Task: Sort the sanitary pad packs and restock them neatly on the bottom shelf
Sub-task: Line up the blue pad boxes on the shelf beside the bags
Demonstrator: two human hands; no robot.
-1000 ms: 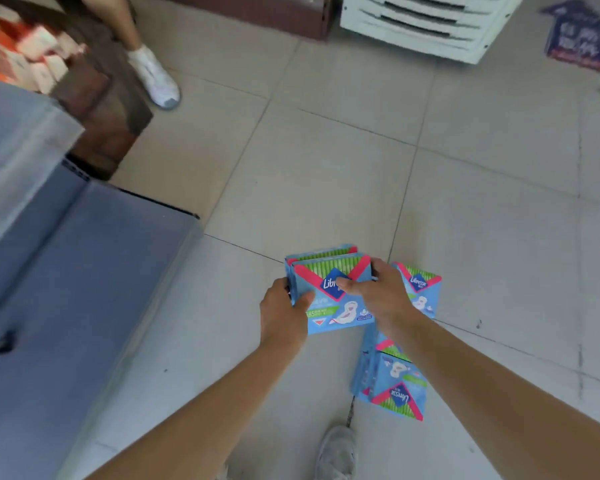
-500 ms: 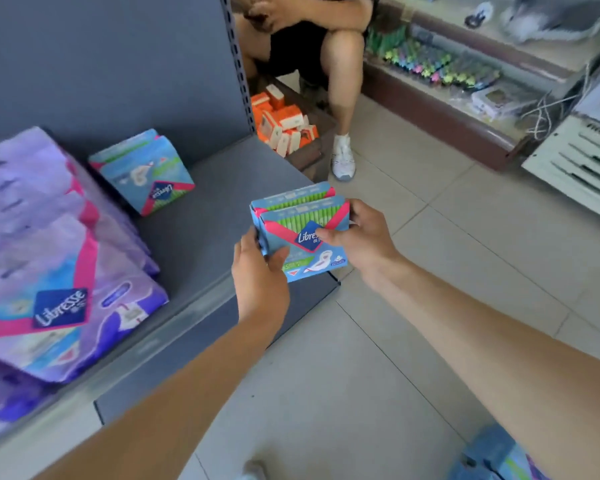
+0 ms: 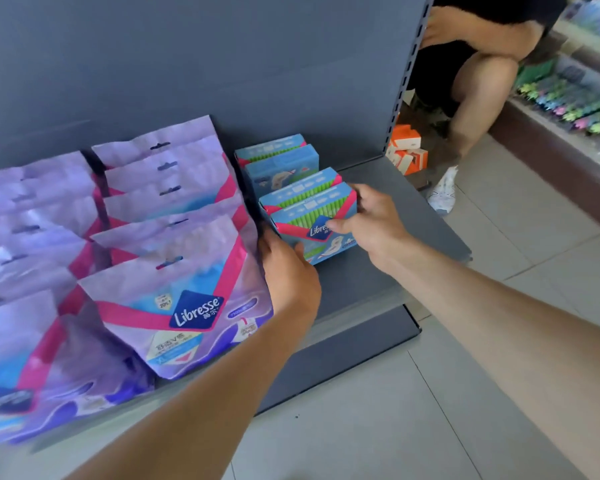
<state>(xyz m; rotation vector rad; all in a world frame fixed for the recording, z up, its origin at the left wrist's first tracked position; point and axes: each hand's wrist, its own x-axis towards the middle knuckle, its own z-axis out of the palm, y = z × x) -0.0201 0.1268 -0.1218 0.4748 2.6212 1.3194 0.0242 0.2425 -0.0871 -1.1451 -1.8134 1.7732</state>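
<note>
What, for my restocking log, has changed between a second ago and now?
Both hands carried the two held Libresse packs from above the floor to the bottom shelf, in front of the rear blue packs. Unchanged: left hand and right hand still grip the pair; purple packs stay on the shelf.
</note>
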